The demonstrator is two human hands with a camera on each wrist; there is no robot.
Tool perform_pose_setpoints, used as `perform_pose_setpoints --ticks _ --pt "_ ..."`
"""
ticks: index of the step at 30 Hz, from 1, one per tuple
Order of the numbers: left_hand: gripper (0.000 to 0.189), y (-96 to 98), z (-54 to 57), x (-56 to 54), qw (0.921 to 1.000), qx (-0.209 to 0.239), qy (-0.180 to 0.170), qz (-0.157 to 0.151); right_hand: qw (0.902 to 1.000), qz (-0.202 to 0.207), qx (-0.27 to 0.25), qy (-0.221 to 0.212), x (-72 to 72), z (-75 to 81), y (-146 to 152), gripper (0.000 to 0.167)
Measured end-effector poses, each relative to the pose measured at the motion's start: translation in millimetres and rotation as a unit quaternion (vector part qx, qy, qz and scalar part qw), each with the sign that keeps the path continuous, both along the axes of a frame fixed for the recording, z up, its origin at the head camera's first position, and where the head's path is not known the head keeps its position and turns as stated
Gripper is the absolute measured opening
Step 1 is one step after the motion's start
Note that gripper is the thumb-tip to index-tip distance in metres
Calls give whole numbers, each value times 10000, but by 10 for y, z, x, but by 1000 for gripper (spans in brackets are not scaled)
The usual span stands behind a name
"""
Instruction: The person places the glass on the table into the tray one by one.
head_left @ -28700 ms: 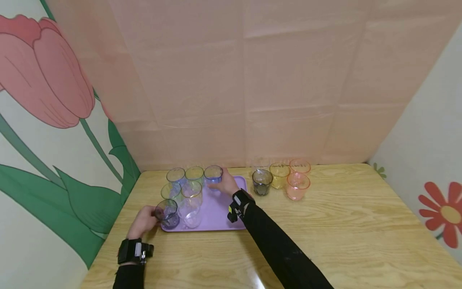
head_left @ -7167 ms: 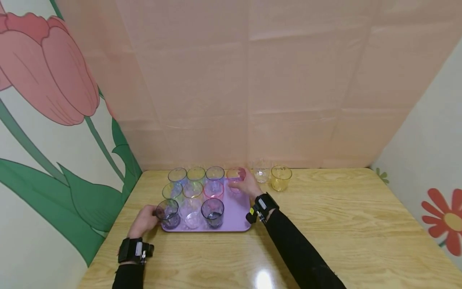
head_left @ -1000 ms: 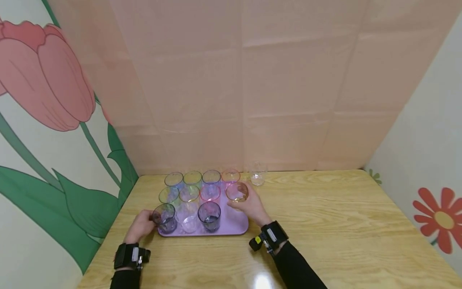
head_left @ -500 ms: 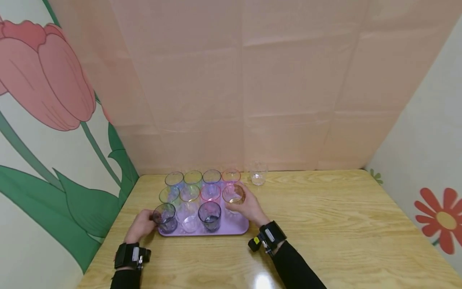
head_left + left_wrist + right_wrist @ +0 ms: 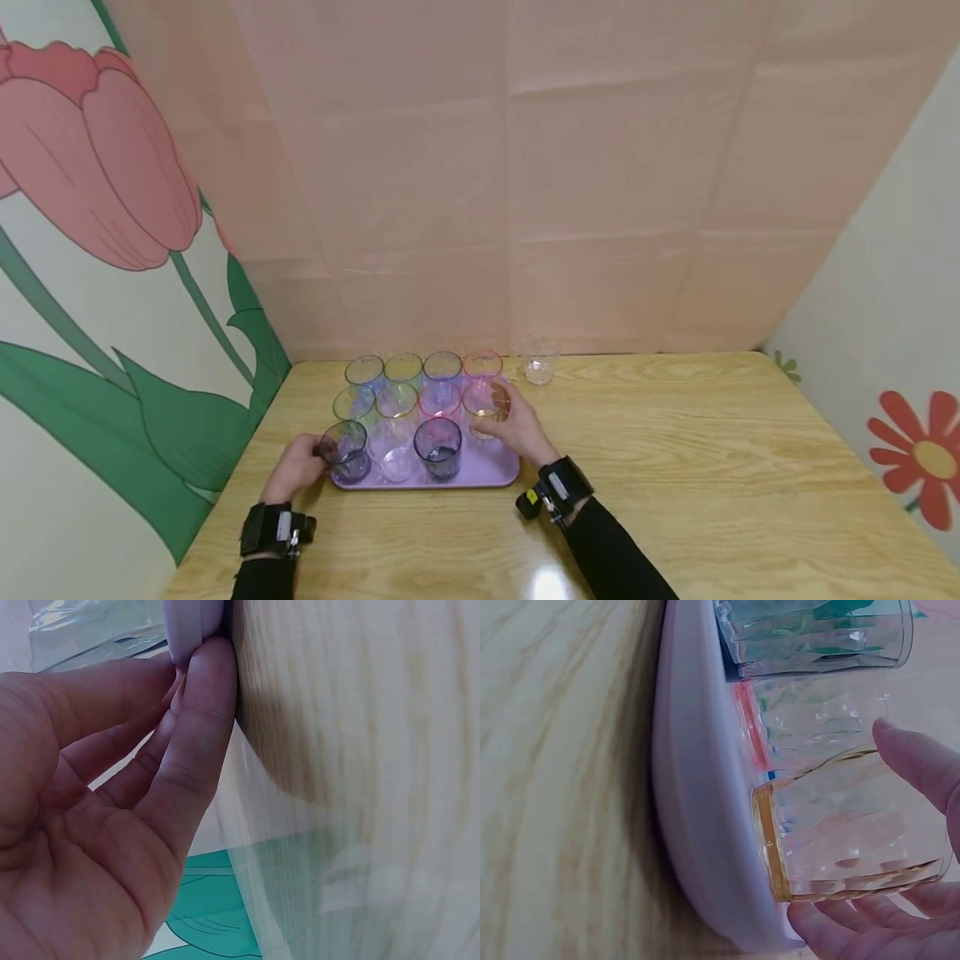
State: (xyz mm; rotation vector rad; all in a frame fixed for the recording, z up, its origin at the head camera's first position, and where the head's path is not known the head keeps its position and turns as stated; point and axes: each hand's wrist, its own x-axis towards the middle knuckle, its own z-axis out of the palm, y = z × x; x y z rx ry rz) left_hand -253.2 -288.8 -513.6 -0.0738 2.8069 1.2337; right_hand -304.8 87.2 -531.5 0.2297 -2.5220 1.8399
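Note:
My right hand (image 5: pixel 521 427) grips an amber glass (image 5: pixel 483 408) by its sides, thumb on one side and fingers on the other. The glass stands upright at the right end of the lilac tray's (image 5: pixel 491 467) middle row; in the right wrist view its thick amber base (image 5: pixel 771 844) is right at the tray surface. My left hand (image 5: pixel 294 468) is at the tray's front left corner, beside a dark grey glass (image 5: pixel 345 450). The left wrist view shows its thumb and fingers pinching the tray's rim (image 5: pixel 182 634).
Several tinted glasses stand in rows on the tray, among them a pink one (image 5: pixel 482 364), a clear one (image 5: pixel 394 454) and another dark grey one (image 5: pixel 438 450). One clear glass (image 5: pixel 538 368) stands on the wooden table (image 5: pixel 675 467) behind the tray's right end, near the backdrop.
Over the longer span, blue, pink, dark and amber glasses came from the table's right onto the tray. In the last second the amber glass moved slightly left and down. The left hand stayed put.

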Motion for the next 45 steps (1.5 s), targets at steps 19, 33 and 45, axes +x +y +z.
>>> perform_pose_setpoints --ticks 19,33,45 --pt "23 -18 -37 -10 10000 22 68 -58 9999 -153 -57 -5 32 30 -42 102" --pt "26 -14 16 -4 9999 -38 30 -111 9976 623 -287 -49 38 221 288 71" --pt "23 -26 -2 -20 9999 -67 12 -117 9948 -884 -485 115 -140 165 596 42"
